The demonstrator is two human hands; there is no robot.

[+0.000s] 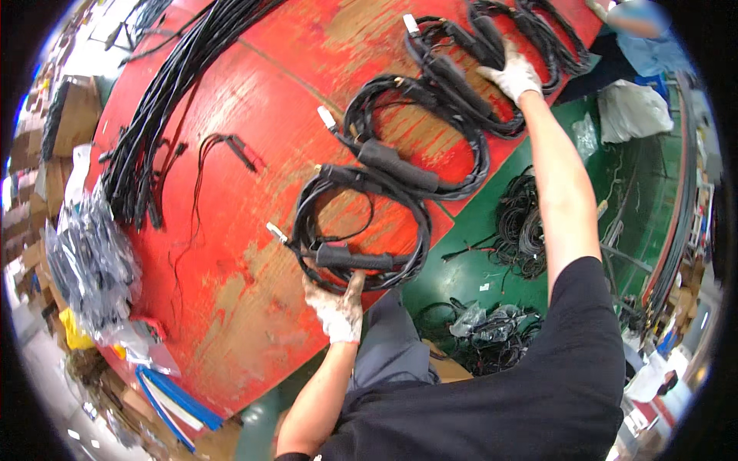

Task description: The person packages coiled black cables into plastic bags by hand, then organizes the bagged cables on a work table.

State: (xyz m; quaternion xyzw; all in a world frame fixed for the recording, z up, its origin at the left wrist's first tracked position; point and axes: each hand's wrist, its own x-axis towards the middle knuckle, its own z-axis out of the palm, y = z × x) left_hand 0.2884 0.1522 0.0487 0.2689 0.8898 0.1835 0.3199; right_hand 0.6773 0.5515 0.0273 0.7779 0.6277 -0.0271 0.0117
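My left hand (pixel 336 309), in a soiled white glove, grips the near edge of a black cable coil (pixel 421 250) between thumb and fingers. This coil lies on the table, with a dark sleeved thick section across it and a white tag on its left side. My right arm stretches far forward. My gloved right hand (pixel 513 78) lies against another black cable coil (pixel 448 73), its thumb and fingers spread apart. Between the hands rests a similar cable coil (pixel 483 157), overlapping the near one. More black coils (pixel 565 38) lie beyond my right hand.
The red, worn table (pixel 254 200) carries a long bundle of black cables (pixel 181 84) and a thin loose cable (pixel 201 165). Clear-bagged items (pixel 92 253) sit at its left edge. Cable heaps (pixel 523 230) lie on the green floor. Another person (pixel 649 46) stands at the far right.
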